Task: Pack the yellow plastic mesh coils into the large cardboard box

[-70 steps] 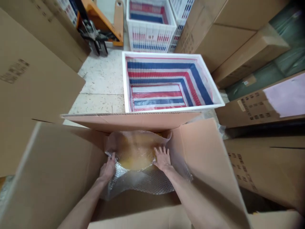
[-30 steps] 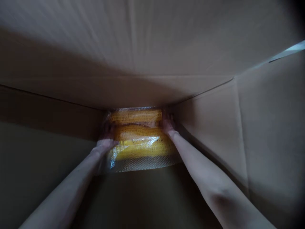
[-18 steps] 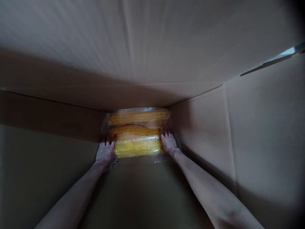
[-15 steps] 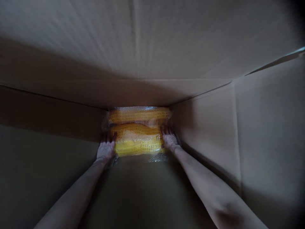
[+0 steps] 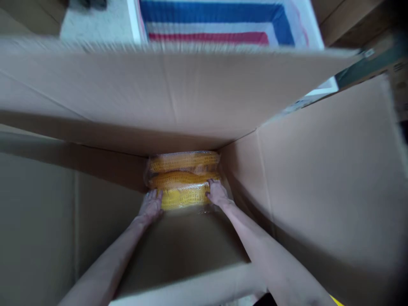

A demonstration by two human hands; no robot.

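Deep in a tall cardboard box (image 5: 219,89) lie yellow-orange mesh bundles in clear plastic wrap, side by side. The far bundle (image 5: 183,161) is orange and sits against the far wall. Closer to me is a yellower bundle (image 5: 185,196), shiny with film. My left hand (image 5: 151,205) is at its left end, fingers stretched forward and a little apart. At the right end, my right hand (image 5: 218,193) touches the wrap with its fingers extended and the thumb apart. Neither hand visibly closes around a bundle. The undersides of the bundles are hidden.
Cardboard walls rise on all sides, with the right wall (image 5: 325,170) and left wall (image 5: 35,212) close to my arms. Beyond the far flap stands a white-rimmed container (image 5: 210,12) with a blue, white and red striped lining. Other cardboard (image 5: 350,17) shows at upper right.
My view has drawn back and up, so the box's rim and the striped container now show. Both hands remain beside the near bundle; the right hand has shifted slightly over its end.
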